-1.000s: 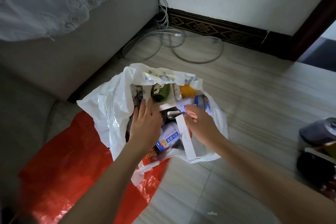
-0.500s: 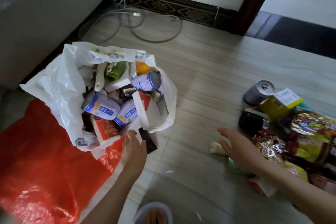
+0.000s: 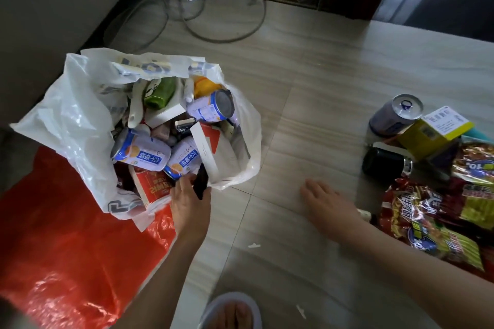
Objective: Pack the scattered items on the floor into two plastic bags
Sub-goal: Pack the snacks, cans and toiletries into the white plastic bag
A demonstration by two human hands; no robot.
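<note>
Gripping a flat black object (image 3: 201, 181) at the mouth of the white plastic bag (image 3: 77, 115), the left hand (image 3: 190, 204) has its fingers (image 3: 184, 181) curled round it. That crinkly, translucent bag bulges just beyond those fingers with blue-and-white cans (image 3: 141, 151), a green pouch (image 3: 157, 92) and white cartons. Beneath and left of it lies a glossy red plastic bag (image 3: 61, 243), flat and wrinkled. The right hand (image 3: 327, 204) is spread, fingers loose and holding nothing, low over the pale wood-grain floor tiles (image 3: 307, 88). Right of it sit shiny snack packets (image 3: 427, 222), a yellow box (image 3: 433, 132) and a metal can (image 3: 395, 115). Grey cables (image 3: 213, 19) loop near a dark patterned skirting.
</note>
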